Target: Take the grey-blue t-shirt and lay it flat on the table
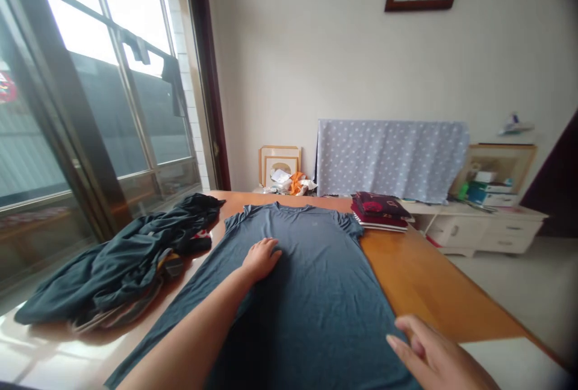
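A dark blue-grey T-shirt [320, 275] lies spread on the wooden table, its neckline and short sleeves at the far side. My left hand [262, 257] rests palm down on the shirt's left chest area, fingers loosely stretched out and holding nothing. By the shirt's right side edge, at the lower right, is my right hand [428, 348]. Its thumb and forefinger are apart with no cloth visible between them, while the other fingers curl partly out of sight. The shirt's bottom end runs out of view.
A heap of dark clothes [121, 257] lies on the left of the table [419, 269]. Folded garments [382, 212] are stacked at the far right. Something flat and white [510, 363] sits at the near right corner. Beyond stand a cloth-covered object [388, 158] and a white cabinet [487, 230].
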`<state>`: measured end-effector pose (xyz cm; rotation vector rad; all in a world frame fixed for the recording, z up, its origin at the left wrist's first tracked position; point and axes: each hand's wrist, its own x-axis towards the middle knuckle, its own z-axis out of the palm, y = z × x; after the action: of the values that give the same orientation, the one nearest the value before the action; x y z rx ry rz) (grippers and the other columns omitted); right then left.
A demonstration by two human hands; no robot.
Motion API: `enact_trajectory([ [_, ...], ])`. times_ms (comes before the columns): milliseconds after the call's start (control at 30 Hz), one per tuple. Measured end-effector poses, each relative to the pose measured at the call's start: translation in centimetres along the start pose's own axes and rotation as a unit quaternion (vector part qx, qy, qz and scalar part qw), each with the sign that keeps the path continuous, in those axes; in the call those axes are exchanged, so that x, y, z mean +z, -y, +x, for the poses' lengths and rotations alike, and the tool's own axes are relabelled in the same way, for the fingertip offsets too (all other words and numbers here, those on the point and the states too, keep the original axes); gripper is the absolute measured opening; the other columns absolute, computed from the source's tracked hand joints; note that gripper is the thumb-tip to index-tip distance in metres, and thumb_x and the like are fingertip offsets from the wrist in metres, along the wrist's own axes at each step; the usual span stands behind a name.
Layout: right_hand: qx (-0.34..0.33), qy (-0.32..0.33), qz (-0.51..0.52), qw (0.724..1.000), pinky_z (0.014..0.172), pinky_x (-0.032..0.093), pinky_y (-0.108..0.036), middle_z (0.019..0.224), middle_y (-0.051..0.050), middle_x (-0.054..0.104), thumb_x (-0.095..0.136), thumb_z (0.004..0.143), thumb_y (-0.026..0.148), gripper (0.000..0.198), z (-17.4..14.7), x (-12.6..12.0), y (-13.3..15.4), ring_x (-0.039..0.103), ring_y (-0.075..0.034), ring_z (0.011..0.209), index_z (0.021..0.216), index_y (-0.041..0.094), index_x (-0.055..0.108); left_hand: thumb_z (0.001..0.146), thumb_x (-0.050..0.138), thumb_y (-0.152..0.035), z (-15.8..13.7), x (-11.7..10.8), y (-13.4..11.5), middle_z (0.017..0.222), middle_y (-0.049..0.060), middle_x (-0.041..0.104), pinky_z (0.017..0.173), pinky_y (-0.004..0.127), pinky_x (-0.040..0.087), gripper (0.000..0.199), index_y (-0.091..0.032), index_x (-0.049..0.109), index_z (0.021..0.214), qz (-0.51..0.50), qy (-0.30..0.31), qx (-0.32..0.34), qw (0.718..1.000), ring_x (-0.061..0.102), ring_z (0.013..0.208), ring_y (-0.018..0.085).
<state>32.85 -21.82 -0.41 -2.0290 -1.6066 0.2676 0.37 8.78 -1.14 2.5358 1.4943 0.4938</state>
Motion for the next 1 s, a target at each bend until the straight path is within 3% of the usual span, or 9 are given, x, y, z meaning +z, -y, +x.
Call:
enact_trajectory([
  [100, -0.016, 0.052, 0.0, 0.999, 0.064, 0.045, -0.029, 0.075, -0.003, 0.067, 0.052, 0.088, 0.06, 0.038, 1.9, 0.6, 2.8, 0.065, -0.022, 0.068, 0.107, 0.03, 0.065, 0.097, 0.045, -0.043, -1.0, -2.1, 4.6, 0.14, 0.011, 0.059, 0.11, 0.033, 0.039, 0.045, -0.023, 0.057, 0.135, -0.001, -0.029, -0.067, 0.997, 0.055, 0.13, 0.024],
  [233, -0.066, 0.115, 0.005, 0.991, 0.066, 0.043, -0.027, 0.08, -0.001, 0.069, 0.056, 0.088, 0.053, 0.033, 5.7, 1.8, 7.1, 0.065, -0.02, 0.072, 0.105, 0.028, 0.066, 0.096, 0.047, -0.038, -1.6, -4.6, 10.2, 0.136, 0.013, 0.062, 0.105, 0.032, 0.041, 0.042, -0.019, 0.059, 0.131, -0.005, -0.067, -0.156, 0.985, 0.057, 0.127, 0.025],
  [400, -0.121, 0.145, 0.039, 0.981, 0.065, 0.039, -0.026, 0.08, -0.002, 0.069, 0.058, 0.088, 0.044, 0.026, 12.2, 5.0, 12.2, 0.063, -0.018, 0.072, 0.1, 0.023, 0.066, 0.096, 0.045, -0.039, -1.2, -6.5, 15.0, 0.122, 0.01, 0.071, 0.091, 0.029, 0.047, 0.034, -0.021, 0.067, 0.115, -0.021, -0.084, -0.222, 0.971, 0.065, 0.112, 0.024],
  [533, -0.147, 0.162, 0.073, 0.973, 0.063, 0.037, -0.025, 0.075, -0.001, 0.069, 0.059, 0.087, 0.041, 0.023, 18.5, 9.4, 15.3, 0.06, -0.016, 0.067, 0.092, 0.02, 0.068, 0.094, 0.046, -0.037, 0.7, -7.1, 17.2, 0.113, 0.01, 0.074, 0.084, 0.028, 0.047, 0.031, -0.021, 0.069, 0.107, -0.03, -0.091, -0.255, 0.962, 0.067, 0.105, 0.023],
  [667, -0.149, 0.138, 0.111, 0.973, 0.061, 0.036, -0.025, 0.072, -0.002, 0.069, 0.061, 0.086, 0.037, 0.021, 25.0, 14.1, 17.7, 0.059, -0.016, 0.067, 0.085, 0.018, 0.069, 0.094, 0.045, -0.036, 3.9, -7.1, 18.6, 0.111, 0.011, 0.074, 0.078, 0.029, 0.047, 0.031, -0.021, 0.068, 0.108, -0.03, -0.098, -0.273, 0.956, 0.068, 0.1, 0.025],
  [867, -0.089, 0.067, 0.142, 0.983, 0.06, 0.036, -0.024, 0.074, -0.002, 0.07, 0.06, 0.086, 0.034, 0.018, 33.5, 19.5, 20.6, 0.061, -0.015, 0.069, 0.082, 0.018, 0.069, 0.091, 0.046, -0.032, 9.1, -6.5, 20.2, 0.108, 0.014, 0.074, 0.08, 0.033, 0.047, 0.027, -0.02, 0.07, 0.095, -0.025, -0.095, -0.266, 0.959, 0.068, 0.098, 0.027],
  [1000, -0.058, 0.038, 0.133, 0.989, 0.062, 0.036, -0.024, 0.074, -0.002, 0.07, 0.059, 0.086, 0.033, 0.017, 37.3, 21.7, 21.7, 0.063, -0.016, 0.072, 0.083, 0.02, 0.07, 0.088, 0.051, -0.034, 11.3, -5.7, 21.3, 0.11, 0.021, 0.071, 0.086, 0.042, 0.046, 0.025, -0.018, 0.07, 0.083, -0.035, -0.103, -0.278, 0.954, 0.064, 0.106, 0.037],
])
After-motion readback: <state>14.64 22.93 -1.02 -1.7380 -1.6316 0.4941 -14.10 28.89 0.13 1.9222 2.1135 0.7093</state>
